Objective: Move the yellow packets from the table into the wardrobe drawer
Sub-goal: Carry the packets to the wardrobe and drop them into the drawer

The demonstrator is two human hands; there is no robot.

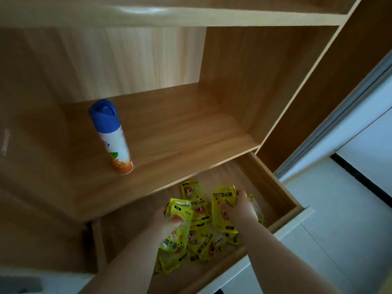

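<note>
The wooden wardrobe drawer [273, 183] is pulled out below the shelf. Several yellow packets [201, 240] with cartoon prints lie heaped on its floor. My left hand [164, 219] reaches into the drawer and grips a yellow packet [178, 228] at the left of the heap. My right hand [241, 209] is closed on another yellow packet [222, 200] at the right of the heap, held above the pile. Both forearms come in from the bottom of the view. The table is not in view.
A spray can with a blue cap [111, 134] stands on the wardrobe shelf [180, 132] just above the drawer. An upper shelf board [191, 18] runs overhead. White floor tiles [339, 209] lie to the right of the drawer.
</note>
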